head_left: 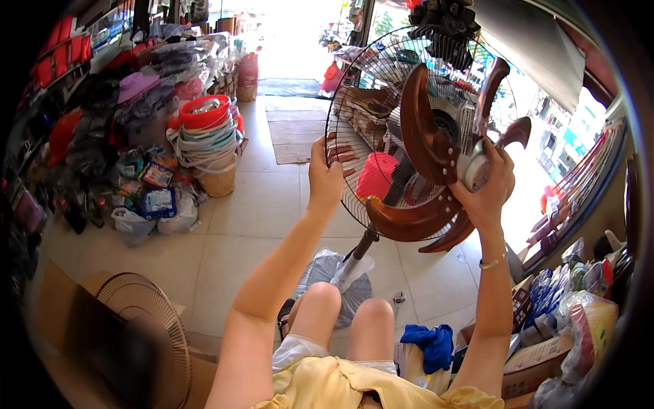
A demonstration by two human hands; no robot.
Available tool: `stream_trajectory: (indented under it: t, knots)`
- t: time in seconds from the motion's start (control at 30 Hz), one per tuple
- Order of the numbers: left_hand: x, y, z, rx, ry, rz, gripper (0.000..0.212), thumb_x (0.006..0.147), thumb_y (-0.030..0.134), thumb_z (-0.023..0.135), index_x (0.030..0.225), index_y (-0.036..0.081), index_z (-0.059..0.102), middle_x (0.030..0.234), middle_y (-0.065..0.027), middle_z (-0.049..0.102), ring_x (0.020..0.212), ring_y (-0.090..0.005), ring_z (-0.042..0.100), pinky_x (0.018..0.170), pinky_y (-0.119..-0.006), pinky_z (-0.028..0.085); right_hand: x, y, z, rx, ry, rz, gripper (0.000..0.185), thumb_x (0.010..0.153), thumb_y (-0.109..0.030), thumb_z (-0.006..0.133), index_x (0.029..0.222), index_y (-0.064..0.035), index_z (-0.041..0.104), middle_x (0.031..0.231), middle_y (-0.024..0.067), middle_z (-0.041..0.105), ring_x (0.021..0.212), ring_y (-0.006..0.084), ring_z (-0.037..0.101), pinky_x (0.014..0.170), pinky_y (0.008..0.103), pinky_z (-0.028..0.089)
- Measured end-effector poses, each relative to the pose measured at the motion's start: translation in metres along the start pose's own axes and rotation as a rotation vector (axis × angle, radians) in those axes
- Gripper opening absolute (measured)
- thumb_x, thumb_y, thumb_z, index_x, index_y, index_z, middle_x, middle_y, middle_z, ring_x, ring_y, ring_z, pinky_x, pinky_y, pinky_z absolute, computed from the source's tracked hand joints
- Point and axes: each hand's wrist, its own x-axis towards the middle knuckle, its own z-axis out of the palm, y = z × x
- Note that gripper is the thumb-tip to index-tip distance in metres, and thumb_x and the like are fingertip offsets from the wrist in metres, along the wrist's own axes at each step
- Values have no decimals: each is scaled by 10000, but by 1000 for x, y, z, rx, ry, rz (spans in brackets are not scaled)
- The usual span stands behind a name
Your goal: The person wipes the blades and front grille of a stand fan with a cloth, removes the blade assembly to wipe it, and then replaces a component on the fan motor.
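A pedestal fan stands before me, its rear wire guard (352, 204) facing me. My left hand (327, 174) grips the left rim of that guard, fingers through the wires. My right hand (488, 186) holds the silver hub (473, 168) of the brown curved fan blades (421, 128), in front of the guard. Several blades spread from the hub; part of it is hidden by my fingers. Below, the fan's pole (364, 245) runs down to a round base (360, 291) wrapped in plastic, beside my knees.
An adjustable wrench (399, 298) lies on the tiled floor. Another wire guard (148, 312) leans in an open cardboard box (61, 301) at left. Stacked buckets (204, 128) and bagged goods stand farther off. A blue cloth (429, 345) and boxes (539, 353) are at right.
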Motion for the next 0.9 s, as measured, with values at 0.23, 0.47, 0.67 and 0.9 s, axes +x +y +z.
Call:
stream_trajectory:
  t: [0.23,0.47,0.67,0.9]
  knots:
    - [-42,-26,-18,213,66,141,591,830,11,557,1365,60,310,1190,-136,522,1120,-214,515,871,-313,458,-88,34,-56,177,-20,132,822,592,-146,742,1329,-39,393,1246,117,368,1199,266,371,997,371,334]
    - [-187,-53,-69,424,-751,-106,553,786,43,654,1303,25,457,1321,-97,508,1222,-215,472,1032,-364,352,-173,-12,-62,337,-223,309,884,495,-221,748,1289,-10,420,1218,166,397,1176,319,379,998,394,338]
    - [-258,-29,-109,-118,-445,-838,485,846,128,617,1286,10,451,1247,-80,538,1177,-205,489,1007,-339,378,-217,-70,-52,413,-424,302,897,469,-334,821,1276,-137,483,1173,159,383,1105,393,348,969,497,283]
    - [-299,-27,-103,82,-423,-1163,396,920,228,541,1240,8,464,1187,-69,551,1112,-183,512,965,-312,410,-278,-111,-5,500,-585,145,889,514,-380,817,1296,-159,456,1175,147,404,1072,356,392,994,478,260]
